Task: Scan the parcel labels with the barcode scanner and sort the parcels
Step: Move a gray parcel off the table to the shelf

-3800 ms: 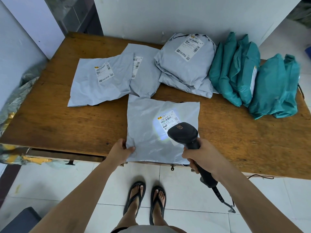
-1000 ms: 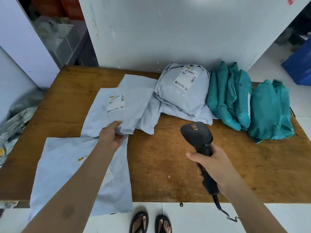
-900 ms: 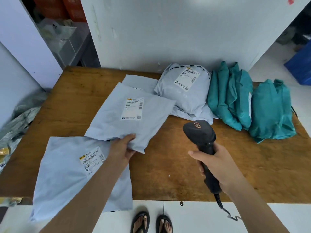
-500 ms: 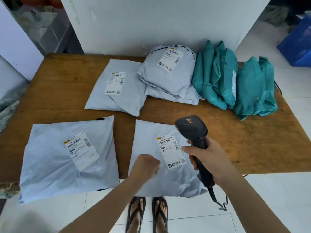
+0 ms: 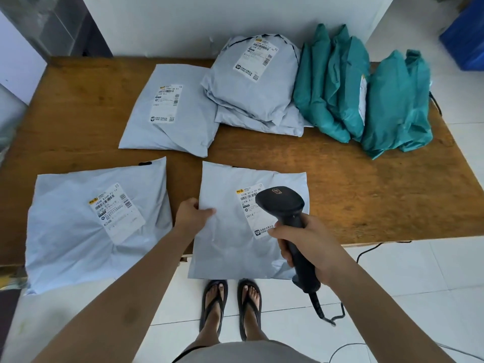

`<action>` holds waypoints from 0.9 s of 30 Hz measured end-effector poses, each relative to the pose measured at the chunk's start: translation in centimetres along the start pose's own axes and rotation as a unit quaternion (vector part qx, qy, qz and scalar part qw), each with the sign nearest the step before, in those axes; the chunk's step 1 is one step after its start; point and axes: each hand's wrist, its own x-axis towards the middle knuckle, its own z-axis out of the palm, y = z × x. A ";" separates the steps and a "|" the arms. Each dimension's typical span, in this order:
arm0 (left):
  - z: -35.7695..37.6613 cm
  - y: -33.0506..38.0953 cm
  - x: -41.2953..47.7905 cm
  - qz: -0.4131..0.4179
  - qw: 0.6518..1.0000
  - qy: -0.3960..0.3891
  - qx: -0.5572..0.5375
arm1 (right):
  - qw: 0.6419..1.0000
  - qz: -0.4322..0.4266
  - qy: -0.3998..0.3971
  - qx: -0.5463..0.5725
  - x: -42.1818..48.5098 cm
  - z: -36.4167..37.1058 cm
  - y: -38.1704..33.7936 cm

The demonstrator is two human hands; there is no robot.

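Observation:
A grey parcel (image 5: 230, 231) lies at the near edge of the wooden table (image 5: 366, 200), overhanging it. My left hand (image 5: 192, 214) pinches its left edge. My right hand (image 5: 306, 244) grips the black barcode scanner (image 5: 281, 205), whose head hangs over the parcel's white label (image 5: 248, 203) and hides part of it. Another grey parcel (image 5: 97, 221) with a label lies at the near left. A third grey parcel (image 5: 170, 113) lies further back. A stack of grey parcels (image 5: 254, 82) sits at the back middle.
Several teal parcels (image 5: 348, 85) lean together at the back right, with a second teal bundle (image 5: 398, 106) beside them. The scanner's cable (image 5: 324, 313) hangs to the tiled floor. A white wall stands behind the table. A blue bin (image 5: 466, 30) shows at far right.
The earlier-scanned parcel was moved to the near left. My left hand dragged another parcel from the back to the near edge. It now holds that parcel's left edge, with the scanner over the label.

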 end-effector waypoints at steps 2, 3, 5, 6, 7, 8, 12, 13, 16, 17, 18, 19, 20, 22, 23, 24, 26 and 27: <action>-0.2 0.0 -0.2 0.007 1.000 -0.001 -0.005 | 1.000 0.003 -0.005 -0.013 0.1 0.2 0.0; -0.2 0.0 -0.3 0.006 1.000 0.002 -0.003 | 1.000 0.006 -0.005 -0.017 0.1 0.3 0.0; -0.3 -0.3 -0.2 -0.004 1.000 0.007 -0.016 | 1.000 0.013 -0.003 -0.019 0.2 0.5 0.1; -0.3 -0.3 -0.2 -0.008 1.000 0.008 -0.027 | 1.000 0.016 -0.004 -0.020 0.2 0.5 0.2; -0.4 -0.4 -0.2 -0.008 0.999 0.008 -0.036 | 1.000 0.017 -0.004 -0.020 0.2 0.6 0.3; -0.3 -0.5 -0.2 -0.009 0.999 0.009 -0.042 | 1.000 0.019 -0.006 -0.021 0.2 0.6 0.3; -0.2 -0.6 -0.5 -0.004 0.999 0.004 -0.053 | 0.999 0.026 -0.006 -0.018 0.0 0.6 0.3; -0.2 -0.6 -0.5 -0.003 0.999 0.002 -0.052 | 0.999 0.028 -0.006 -0.016 0.0 0.6 0.3; -0.2 -0.5 -0.6 0.002 0.999 0.004 -0.053 | 0.999 0.035 -0.008 -0.018 -0.2 0.7 0.2; -0.3 -0.5 -0.7 0.004 0.999 0.004 -0.053 | 0.999 0.035 -0.008 -0.021 -0.2 0.7 0.2; -0.4 -0.5 -0.7 0.006 0.999 0.003 -0.053 | 0.999 0.036 -0.007 -0.024 -0.2 0.8 0.2; -0.4 -0.5 -0.8 0.009 0.999 0.002 -0.052 | 0.999 0.037 -0.006 -0.027 -0.2 0.9 0.2; -0.4 -0.6 -0.8 0.011 0.999 0.000 -0.050 | 0.999 0.038 -0.006 -0.028 -0.2 1.0 0.2; -0.4 -0.5 -0.9 0.012 0.999 -0.003 -0.044 | 0.999 0.039 -0.005 -0.029 -0.2 1.1 0.1; -0.4 -0.5 -1.0 0.012 0.999 -0.003 -0.044 | 0.999 0.039 -0.005 -0.029 -0.3 1.2 0.1; -0.4 -0.5 -1.0 0.012 0.999 -0.002 -0.045 | 0.999 0.038 -0.005 -0.030 -0.3 1.3 0.0; -0.5 -0.4 -1.0 0.013 0.999 0.000 -0.046 | 0.999 0.034 -0.005 -0.029 -0.5 1.3 0.0; -0.6 -0.2 -1.2 0.020 0.999 0.002 -0.043 | 0.999 0.030 -0.005 -0.028 -0.5 1.3 -0.1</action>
